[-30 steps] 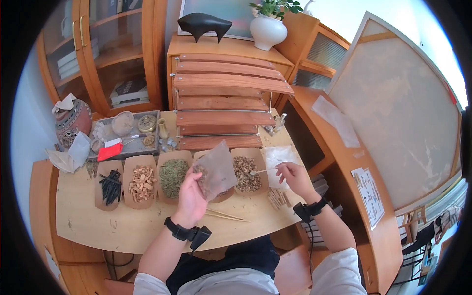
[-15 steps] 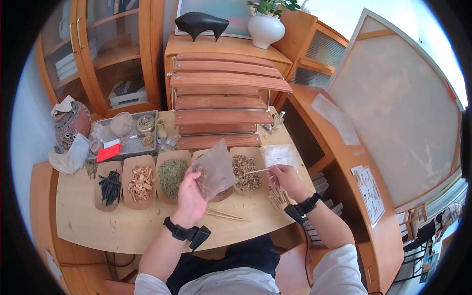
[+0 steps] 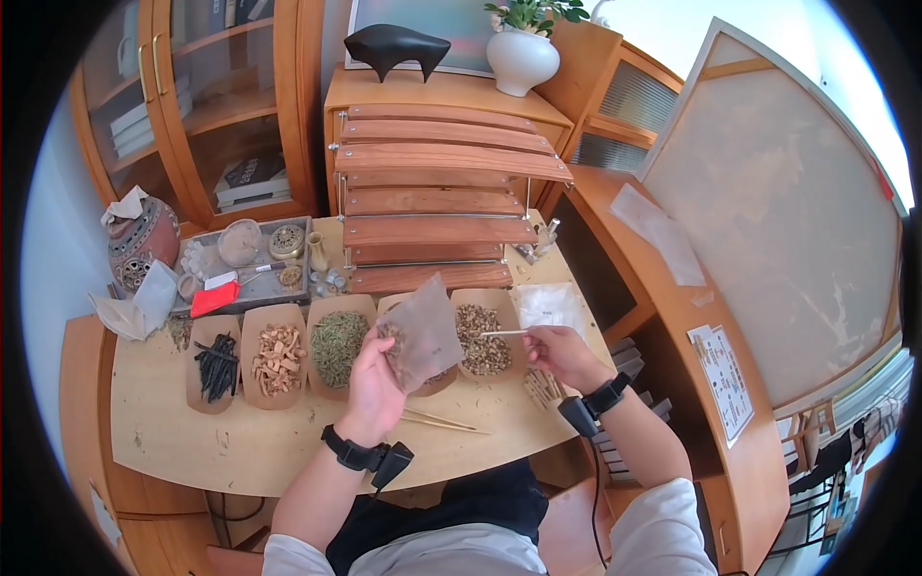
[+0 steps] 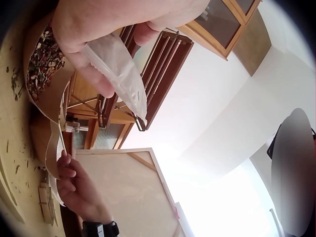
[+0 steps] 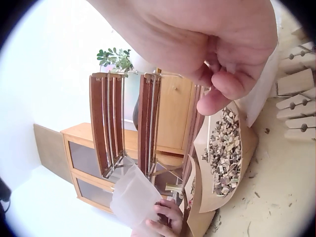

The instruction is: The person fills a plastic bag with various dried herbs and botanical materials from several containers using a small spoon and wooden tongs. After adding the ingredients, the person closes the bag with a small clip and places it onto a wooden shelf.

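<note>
While my left grip holds a translucent bag raised off the surface, perhaps to keep it clear, my right grip pinches a thin stick near one end, likely gaining reach past the paper tray's rim ahead-left of it. Slim rods lie right of my left grip; nearer me is bare room. Beyond both grips, the slatted rack limits forward movement.

A pale wooden table carries brown paper trays, a grey tray, a slatted rack, clothespins and sticks.
</note>
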Demonstrator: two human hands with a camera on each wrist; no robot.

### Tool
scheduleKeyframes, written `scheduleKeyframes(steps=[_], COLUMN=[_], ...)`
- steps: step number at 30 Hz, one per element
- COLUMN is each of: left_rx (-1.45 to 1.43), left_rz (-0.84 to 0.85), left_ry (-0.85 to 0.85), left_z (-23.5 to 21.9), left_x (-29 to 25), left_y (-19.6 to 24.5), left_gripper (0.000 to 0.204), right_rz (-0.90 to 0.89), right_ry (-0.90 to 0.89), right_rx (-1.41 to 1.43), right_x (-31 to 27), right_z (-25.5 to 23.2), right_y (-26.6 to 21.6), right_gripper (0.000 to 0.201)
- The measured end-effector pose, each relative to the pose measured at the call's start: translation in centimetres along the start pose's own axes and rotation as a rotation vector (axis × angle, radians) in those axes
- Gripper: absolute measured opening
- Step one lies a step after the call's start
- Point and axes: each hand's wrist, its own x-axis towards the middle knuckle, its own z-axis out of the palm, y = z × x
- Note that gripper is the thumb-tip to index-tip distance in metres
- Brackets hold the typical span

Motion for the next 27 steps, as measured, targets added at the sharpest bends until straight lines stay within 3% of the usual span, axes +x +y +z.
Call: scheduleKeyframes(steps=[11, 17, 20, 25, 27], left_rx=[-0.004, -0.003, 0.011, -0.015, -0.038], left_rz=[-0.005, -0.03, -0.033, -0.011, 0.005], left_ry=[0.0, -0.012, -0.008, 0.005, 0.001], left_z=[0.0, 0.2, 0.3, -0.5, -0.9], left_x=[0.0, -0.1, -0.3, 0.2, 0.5], left_y=[-0.1, 0.0, 0.1, -0.3, -0.5], left_gripper=[0.047, 0.047, 0.049, 0.05, 0.047], right_rz=[-0.148, -0.236, -0.396, -0.45, -0.439], right_ry=[-0.071, -0.066, -0.026, 0.076, 0.131], right_rx=[-0.023, -0.256, -0.426, -0.267, -0.334], right_x=[-4.7, -6.0, -7.0, -5.0, -3.4], right_z=[3.7, 7.2, 8.1, 4.6, 2.8], right_y=[-7.0, -7.5, -7.4, -6.4, -5.5], right_gripper=[0.022, 0.025, 0.027, 0.028, 0.028])
